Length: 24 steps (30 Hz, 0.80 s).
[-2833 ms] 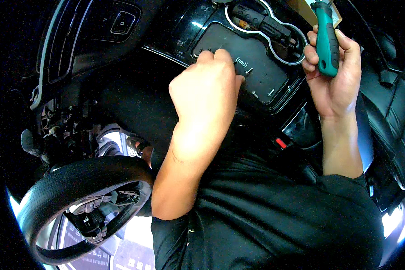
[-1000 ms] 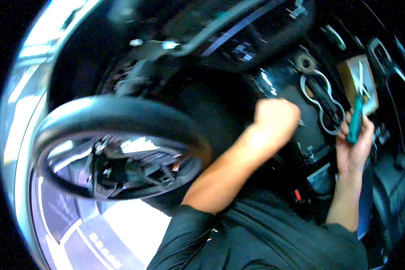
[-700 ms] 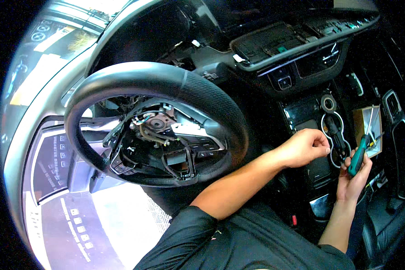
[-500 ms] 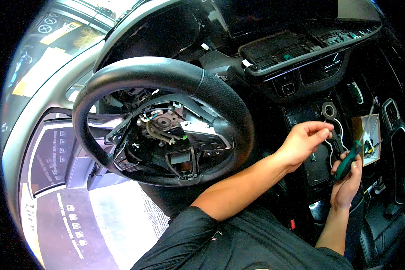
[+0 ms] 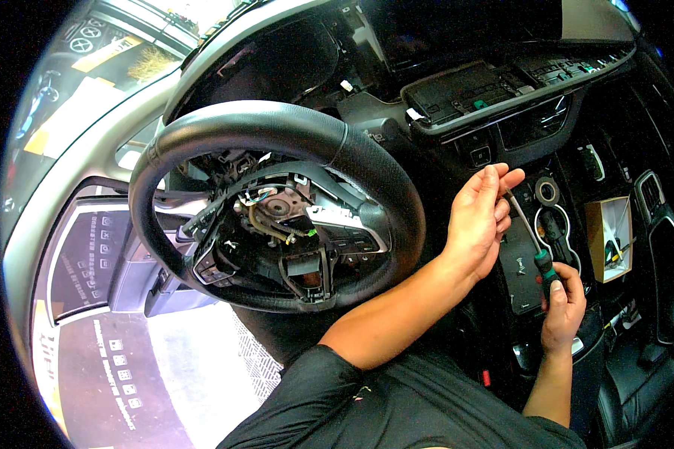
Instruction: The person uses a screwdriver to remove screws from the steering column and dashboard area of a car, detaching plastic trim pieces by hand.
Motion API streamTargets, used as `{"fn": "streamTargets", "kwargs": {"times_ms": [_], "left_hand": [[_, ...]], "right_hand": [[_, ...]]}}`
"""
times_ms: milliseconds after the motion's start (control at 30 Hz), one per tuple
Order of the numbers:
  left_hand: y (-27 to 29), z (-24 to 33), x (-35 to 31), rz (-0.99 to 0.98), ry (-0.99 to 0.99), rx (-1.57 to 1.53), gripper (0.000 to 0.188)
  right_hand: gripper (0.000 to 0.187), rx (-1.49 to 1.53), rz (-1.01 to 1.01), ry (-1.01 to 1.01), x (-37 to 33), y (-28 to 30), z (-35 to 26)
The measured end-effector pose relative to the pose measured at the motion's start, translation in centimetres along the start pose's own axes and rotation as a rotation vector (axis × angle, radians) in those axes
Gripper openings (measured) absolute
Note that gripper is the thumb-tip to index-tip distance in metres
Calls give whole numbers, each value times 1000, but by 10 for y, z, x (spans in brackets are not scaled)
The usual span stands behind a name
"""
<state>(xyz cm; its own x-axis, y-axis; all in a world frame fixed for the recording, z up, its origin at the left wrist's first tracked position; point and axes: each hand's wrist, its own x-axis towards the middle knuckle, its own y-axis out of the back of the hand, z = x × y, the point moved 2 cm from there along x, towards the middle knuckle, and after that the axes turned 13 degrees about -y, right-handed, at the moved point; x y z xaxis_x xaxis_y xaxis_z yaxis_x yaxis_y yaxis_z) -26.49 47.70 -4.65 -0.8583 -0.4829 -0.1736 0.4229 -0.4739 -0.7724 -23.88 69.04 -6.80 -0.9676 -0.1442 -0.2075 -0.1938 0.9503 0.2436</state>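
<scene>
My right hand (image 5: 564,310) is wrapped round the green and black handle of a screwdriver (image 5: 544,266), above the centre console. The screwdriver's thin metal shaft slants up and left toward my left hand (image 5: 478,221). At the shaft's tip, the thumb and forefinger of that hand are drawn together. Whatever they pinch, if anything, is too small to make out. To the left, a black steering wheel (image 5: 251,118) stands with its centre opened up, so wires and a bare metal hub (image 5: 278,206) show.
A roll of tape (image 5: 547,191) lies on the console beside a white cable. Right of it sits an open cardboard box (image 5: 598,241) with small items inside. The dashboard has an uncovered tray (image 5: 457,93). The open driver's door (image 5: 135,273) is at the left.
My left hand has moved up and left, its fingers now at the screwdriver's tip. The screwdriver has swung from pointing up-right to pointing up-left.
</scene>
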Motion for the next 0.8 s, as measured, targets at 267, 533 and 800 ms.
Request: {"fn": "streamTargets", "kwargs": {"times_ms": [267, 533, 800], "left_hand": [[2, -11, -3, -63, 7, 35, 24], [-6, -11, -5, -15, 26, -87, 29], [-21, 3, -14, -166, -44, -85, 28]], "right_hand": [[29, -104, 12, 20, 3, 5, 5], [29, 97, -45, -172, 2, 0, 8], [39, 446, -59, -68, -1, -1, 2]]}}
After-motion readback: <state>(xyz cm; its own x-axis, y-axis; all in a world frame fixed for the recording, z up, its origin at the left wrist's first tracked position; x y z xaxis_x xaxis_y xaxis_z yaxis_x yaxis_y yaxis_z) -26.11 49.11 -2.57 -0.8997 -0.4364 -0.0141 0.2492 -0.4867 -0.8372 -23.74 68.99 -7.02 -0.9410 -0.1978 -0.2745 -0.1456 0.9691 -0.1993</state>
